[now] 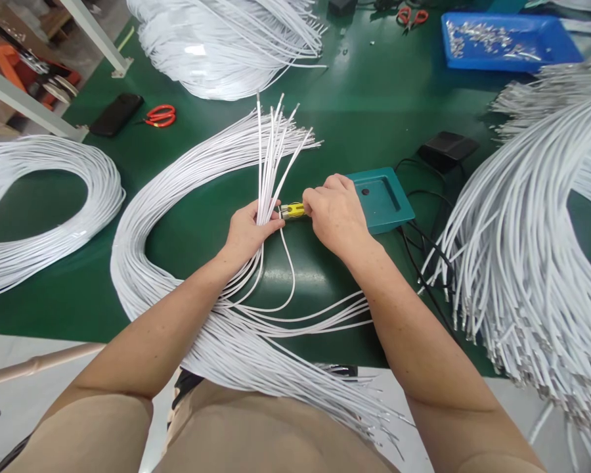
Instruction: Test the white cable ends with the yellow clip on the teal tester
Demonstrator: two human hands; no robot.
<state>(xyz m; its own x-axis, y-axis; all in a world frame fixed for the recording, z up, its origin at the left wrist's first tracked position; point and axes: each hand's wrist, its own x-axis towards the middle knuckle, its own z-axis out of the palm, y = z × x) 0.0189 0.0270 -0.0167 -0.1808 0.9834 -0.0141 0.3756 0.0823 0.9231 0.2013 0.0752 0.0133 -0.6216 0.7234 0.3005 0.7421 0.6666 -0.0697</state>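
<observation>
My left hand (251, 228) is closed around a small bunch of white cables (270, 167), whose ends stand up above the fist. In my right hand (337, 213) is a small tool with yellow handles, like pliers (293, 210); its metal jaws point left and meet a cable end at my left fingertips. Whether the jaws grip that end I cannot tell. One cable loops down below the hands. A large curved bundle of white cables (138, 230) lies on the table beneath my left forearm, its loose ends spilling over the front edge.
A teal tray (398, 197) sits right of my right hand, with a black device (448, 151) and black cords near it. More cable coils lie left (98, 190), behind (217, 52) and right (532, 249). Red-handled snips (161, 116), a phone (117, 114) and a blue tray (556, 49) of metal parts are farther back.
</observation>
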